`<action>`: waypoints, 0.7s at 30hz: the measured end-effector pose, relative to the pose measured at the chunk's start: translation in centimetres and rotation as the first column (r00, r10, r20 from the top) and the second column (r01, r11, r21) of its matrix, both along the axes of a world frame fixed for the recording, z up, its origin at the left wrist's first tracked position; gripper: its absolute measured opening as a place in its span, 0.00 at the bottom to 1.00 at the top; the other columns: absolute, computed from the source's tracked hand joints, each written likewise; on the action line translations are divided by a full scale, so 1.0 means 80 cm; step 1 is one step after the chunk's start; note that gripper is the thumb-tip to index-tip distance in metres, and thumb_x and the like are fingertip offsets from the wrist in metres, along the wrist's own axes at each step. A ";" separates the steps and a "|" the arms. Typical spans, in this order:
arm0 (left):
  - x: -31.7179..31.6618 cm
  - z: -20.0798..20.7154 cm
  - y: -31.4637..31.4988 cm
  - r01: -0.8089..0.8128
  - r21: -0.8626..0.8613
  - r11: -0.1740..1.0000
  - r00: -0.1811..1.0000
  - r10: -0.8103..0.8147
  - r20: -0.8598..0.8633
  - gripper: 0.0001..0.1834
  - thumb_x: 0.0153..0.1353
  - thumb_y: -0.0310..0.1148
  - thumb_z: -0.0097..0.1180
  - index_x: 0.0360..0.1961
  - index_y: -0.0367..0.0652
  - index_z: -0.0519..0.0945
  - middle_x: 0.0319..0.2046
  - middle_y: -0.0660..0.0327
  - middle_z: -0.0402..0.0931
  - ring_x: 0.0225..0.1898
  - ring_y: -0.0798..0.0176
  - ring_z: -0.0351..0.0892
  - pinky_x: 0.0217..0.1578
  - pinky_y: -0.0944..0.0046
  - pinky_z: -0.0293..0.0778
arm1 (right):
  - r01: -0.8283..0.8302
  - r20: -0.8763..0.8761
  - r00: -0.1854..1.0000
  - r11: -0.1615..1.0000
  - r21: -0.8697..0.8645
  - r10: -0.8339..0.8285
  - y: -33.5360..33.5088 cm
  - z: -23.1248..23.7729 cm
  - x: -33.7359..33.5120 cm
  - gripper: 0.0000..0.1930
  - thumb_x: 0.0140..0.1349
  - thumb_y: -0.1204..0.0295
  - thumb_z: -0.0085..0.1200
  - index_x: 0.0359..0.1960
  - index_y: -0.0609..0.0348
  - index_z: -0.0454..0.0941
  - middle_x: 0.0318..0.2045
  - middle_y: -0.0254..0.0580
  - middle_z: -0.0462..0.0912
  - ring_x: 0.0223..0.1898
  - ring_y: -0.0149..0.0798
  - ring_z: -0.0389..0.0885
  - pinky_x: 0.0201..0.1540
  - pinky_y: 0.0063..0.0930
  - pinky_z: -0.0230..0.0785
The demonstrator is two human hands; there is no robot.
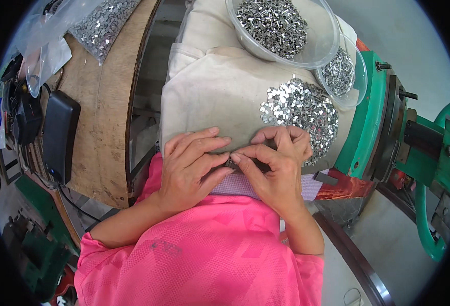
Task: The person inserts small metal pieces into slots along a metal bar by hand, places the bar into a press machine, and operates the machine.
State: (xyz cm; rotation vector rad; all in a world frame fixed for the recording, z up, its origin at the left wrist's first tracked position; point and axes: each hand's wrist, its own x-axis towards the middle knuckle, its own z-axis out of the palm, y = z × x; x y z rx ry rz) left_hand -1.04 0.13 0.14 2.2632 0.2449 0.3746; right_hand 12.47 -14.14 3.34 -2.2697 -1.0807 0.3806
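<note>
My left hand (194,162) and my right hand (280,166) meet at the near edge of a beige cloth (209,99). Thumbs and forefingers come together around a small dark metal piece (231,162), mostly hidden by the fingertips. Just beyond my right hand spreads a pile of small, flat, shiny metal pieces (306,112). Behind it stands a clear plastic tub (327,33) holding many small metal rivets (273,25). A smaller clear tub (360,84), partly under the larger one, contains thin metal pins (338,71).
To the left is a wooden table (100,117) with a black box (61,135) and a plastic bag of flat metal pieces (105,25). A green machine (365,115) with protruding bolts borders the right side. A short dark bar (326,178) lies near the cloth's right corner.
</note>
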 end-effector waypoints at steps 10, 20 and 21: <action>0.002 0.000 0.000 -0.025 0.016 1.000 1.000 0.025 0.017 0.13 0.49 0.34 0.71 0.35 0.46 0.82 0.50 0.66 0.81 0.58 0.58 0.77 0.56 0.56 0.64 | 0.026 -0.039 0.999 0.999 -0.021 -0.027 0.002 0.002 0.000 0.07 0.47 0.63 0.72 0.28 0.44 0.89 0.41 0.27 0.77 0.50 0.45 0.65 0.53 0.44 0.47; 0.000 0.000 0.001 -0.015 0.007 1.000 1.000 0.015 0.010 0.13 0.50 0.35 0.70 0.36 0.46 0.83 0.52 0.66 0.80 0.59 0.59 0.76 0.56 0.55 0.63 | 0.004 -0.060 0.998 0.999 -0.042 -0.006 -0.002 0.003 0.002 0.07 0.48 0.63 0.71 0.29 0.42 0.89 0.40 0.27 0.77 0.50 0.44 0.64 0.53 0.44 0.48; 0.000 -0.001 0.002 -0.019 0.007 1.000 1.000 0.019 0.009 0.13 0.50 0.35 0.70 0.36 0.46 0.83 0.52 0.66 0.80 0.59 0.59 0.76 0.56 0.55 0.63 | 0.008 -0.063 0.998 0.999 -0.041 -0.010 -0.002 0.002 0.002 0.06 0.48 0.63 0.71 0.29 0.42 0.89 0.40 0.26 0.77 0.50 0.44 0.64 0.53 0.43 0.48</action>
